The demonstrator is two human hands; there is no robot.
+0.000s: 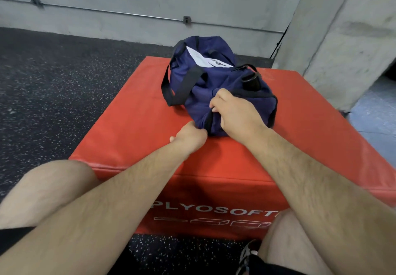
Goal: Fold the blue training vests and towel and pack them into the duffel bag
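Note:
A navy duffel bag (pixel 218 75) with black straps lies on top of a red foam box (pixel 132 116), its long axis running away from me. White printed cloth shows at its far top. My right hand (pixel 235 111) grips the fabric at the bag's near end, fingers curled into it. My left hand (pixel 190 138) pinches the lower near corner of the bag against the box top. No vests or towel lie outside the bag in this view.
The red box bears the word PLYOSOFT on its front face. My bare knees flank it on a black speckled rubber floor (pixel 53 86). A grey concrete wall and a pillar (pixel 342 45) stand behind and to the right.

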